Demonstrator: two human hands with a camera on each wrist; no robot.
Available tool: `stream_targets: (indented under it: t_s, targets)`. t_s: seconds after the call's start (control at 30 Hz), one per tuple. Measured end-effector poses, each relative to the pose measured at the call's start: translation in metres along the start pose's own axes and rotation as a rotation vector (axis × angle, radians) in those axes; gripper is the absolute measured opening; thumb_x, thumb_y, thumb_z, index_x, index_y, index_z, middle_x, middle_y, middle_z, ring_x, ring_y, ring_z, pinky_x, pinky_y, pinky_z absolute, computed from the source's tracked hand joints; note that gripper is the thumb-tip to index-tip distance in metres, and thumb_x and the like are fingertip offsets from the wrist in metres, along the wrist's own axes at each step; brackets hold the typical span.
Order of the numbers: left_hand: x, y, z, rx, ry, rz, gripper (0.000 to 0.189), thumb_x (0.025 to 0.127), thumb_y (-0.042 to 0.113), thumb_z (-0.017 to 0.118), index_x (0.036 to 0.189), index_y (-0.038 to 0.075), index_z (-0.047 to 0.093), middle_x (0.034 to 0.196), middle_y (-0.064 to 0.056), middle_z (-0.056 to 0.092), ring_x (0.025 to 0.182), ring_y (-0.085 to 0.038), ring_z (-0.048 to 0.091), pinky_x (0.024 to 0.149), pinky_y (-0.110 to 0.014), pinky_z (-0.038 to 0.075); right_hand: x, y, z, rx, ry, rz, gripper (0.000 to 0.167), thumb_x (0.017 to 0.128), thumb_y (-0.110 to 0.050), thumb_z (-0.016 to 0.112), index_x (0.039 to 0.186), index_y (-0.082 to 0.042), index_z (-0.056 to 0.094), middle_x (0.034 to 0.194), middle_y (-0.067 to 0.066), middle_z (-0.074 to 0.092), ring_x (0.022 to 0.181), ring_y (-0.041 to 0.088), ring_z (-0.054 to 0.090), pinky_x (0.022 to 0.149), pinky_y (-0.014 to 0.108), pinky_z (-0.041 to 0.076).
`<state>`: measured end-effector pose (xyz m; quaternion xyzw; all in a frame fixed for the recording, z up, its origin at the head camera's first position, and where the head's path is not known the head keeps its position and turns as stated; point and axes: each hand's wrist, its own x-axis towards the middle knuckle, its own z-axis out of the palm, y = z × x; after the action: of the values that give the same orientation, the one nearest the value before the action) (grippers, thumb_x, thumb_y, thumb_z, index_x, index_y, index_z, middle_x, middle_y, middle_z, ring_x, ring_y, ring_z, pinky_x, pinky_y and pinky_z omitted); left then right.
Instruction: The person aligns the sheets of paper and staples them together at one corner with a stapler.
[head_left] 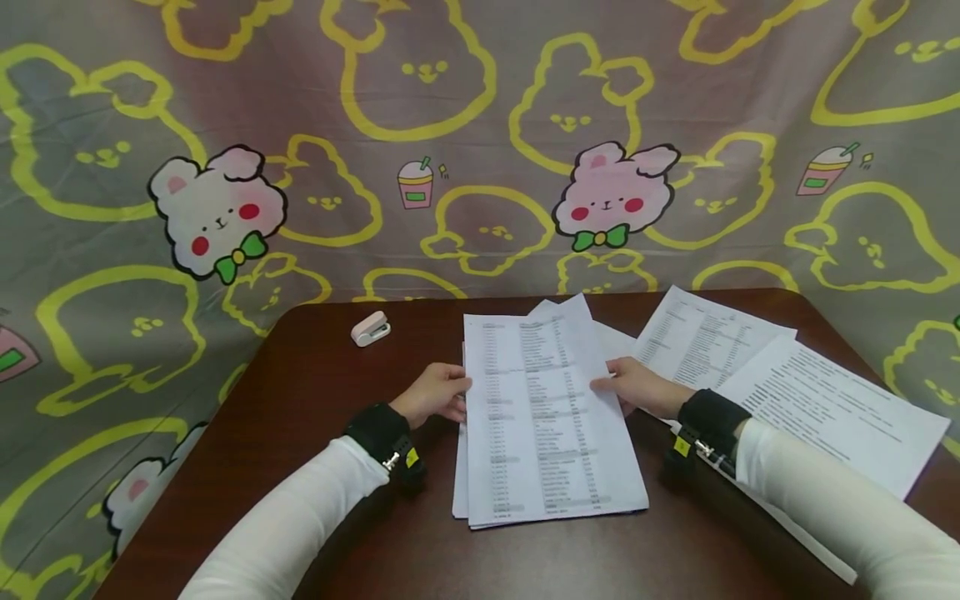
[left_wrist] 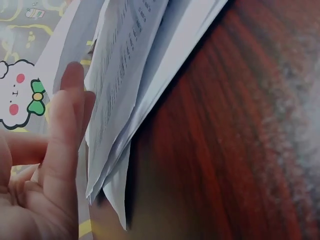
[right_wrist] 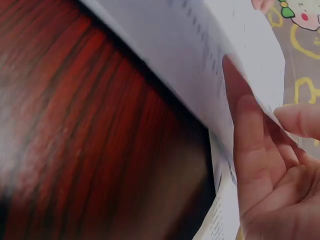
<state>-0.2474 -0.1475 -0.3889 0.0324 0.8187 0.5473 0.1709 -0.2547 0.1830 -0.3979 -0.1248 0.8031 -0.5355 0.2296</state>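
Observation:
Several printed sheets of paper (head_left: 551, 417) form a loose, uneven stack near the middle of the table, held between both hands. My left hand (head_left: 438, 392) grips the left edge of the stack; in the left wrist view its fingers (left_wrist: 72, 105) lie along the paper edges. On the opposite edge, my right hand (head_left: 637, 387) pinches the sheets. From the right wrist, the thumb (right_wrist: 297, 120) shows on one side of the paper and the other fingers on the other. One sheet corner sticks out at the top of the stack.
A small white-and-pink stapler (head_left: 371, 329) lies at the back left of the dark wooden table (head_left: 315, 392). More printed sheets (head_left: 832, 417) are spread on the right, partly under my right forearm. A patterned curtain (head_left: 480, 167) hangs behind the table.

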Motion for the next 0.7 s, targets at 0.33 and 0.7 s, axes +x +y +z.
stream_targets:
  t_s: [0.33,0.7]
  targets:
    - [0.006,-0.002,0.005,0.132,-0.028,-0.015,0.022,0.100,0.009,0.049,0.095,-0.006,0.064,0.067,-0.011,0.061,0.051,-0.016,0.061,0.047,-0.023,0.048,-0.001,0.005,0.003,-0.243,0.082,0.048,0.031,0.098,-0.022,0.057,0.116,0.003,0.063,0.088,0.008,0.069,0.067,0.022,0.065,0.051,0.026,0.047]
    - [0.008,-0.003,0.001,0.283,0.008,-0.031,0.024,0.101,0.014,0.052,0.094,-0.003,0.068,0.060,-0.008,0.062,0.043,-0.012,0.054,0.042,-0.020,0.039,0.008,0.005,0.006,-0.355,0.108,0.080,0.029,0.095,-0.025,0.063,0.108,0.000,0.066,0.070,0.005,0.064,0.045,0.017,0.054,0.044,0.024,0.034]
